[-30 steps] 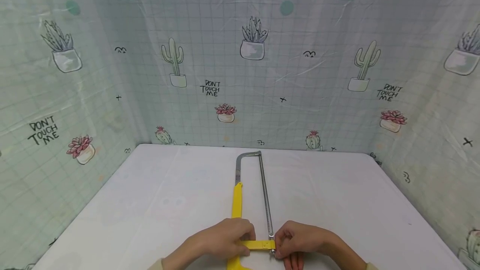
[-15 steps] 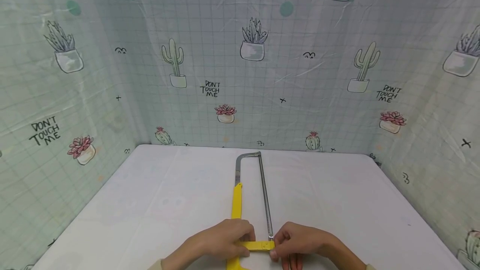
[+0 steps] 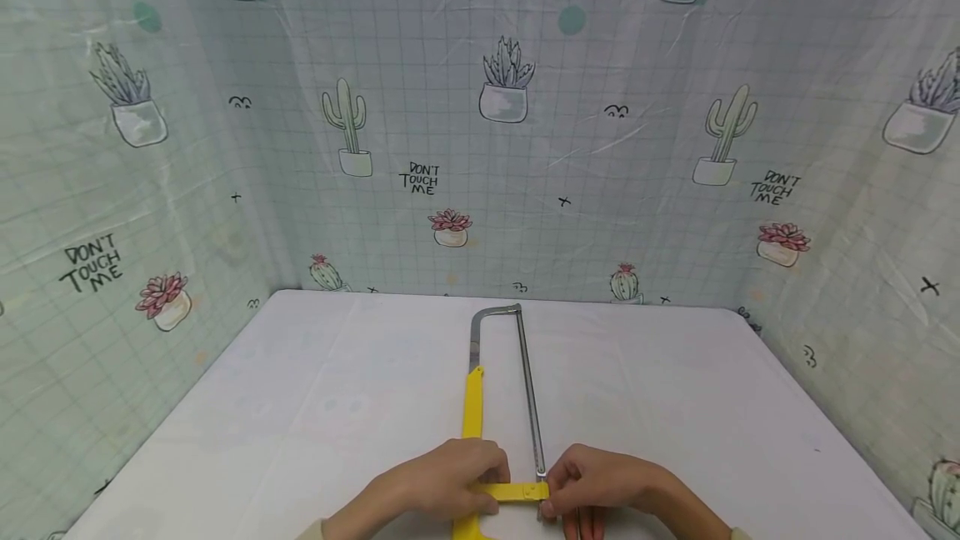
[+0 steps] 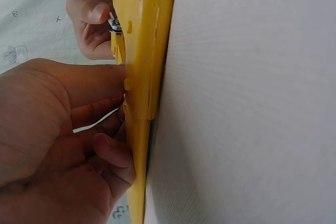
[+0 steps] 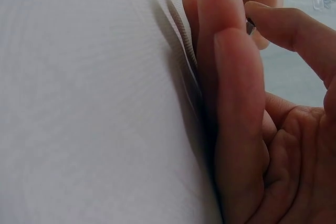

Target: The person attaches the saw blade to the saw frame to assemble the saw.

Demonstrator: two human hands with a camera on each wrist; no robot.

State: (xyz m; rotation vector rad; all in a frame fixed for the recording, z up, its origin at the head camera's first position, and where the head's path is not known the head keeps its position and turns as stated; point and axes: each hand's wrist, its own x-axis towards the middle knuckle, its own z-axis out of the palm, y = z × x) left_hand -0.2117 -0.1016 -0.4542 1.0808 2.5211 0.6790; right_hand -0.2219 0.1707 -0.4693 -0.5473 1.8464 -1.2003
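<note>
A hacksaw point(image 3: 472, 407) with a yellow and grey metal frame lies on the white table, its far end pointing away from me. Its thin blade point(image 3: 530, 394) runs along the right side. My left hand point(image 3: 453, 477) grips the yellow frame near the handle, where the crosspiece meets it; the left wrist view shows thumb and fingers at the frame's edge. At the crosspiece's right end, my right hand point(image 3: 603, 477) pinches the small metal wing nut point(image 4: 114, 24) between thumb and index finger. Its other fingers point(image 5: 239, 114) are bent close along the tabletop. Part of the handle falls below the head view.
The white tabletop point(image 3: 360, 390) spreads around the saw. Behind it and on both sides hangs a pale curtain point(image 3: 562, 148) printed with cacti and words.
My right thumb and fingers have shifted slightly around the wing nut, covering it and then showing part of it again. My left hand and the hacksaw stay nearly still.
</note>
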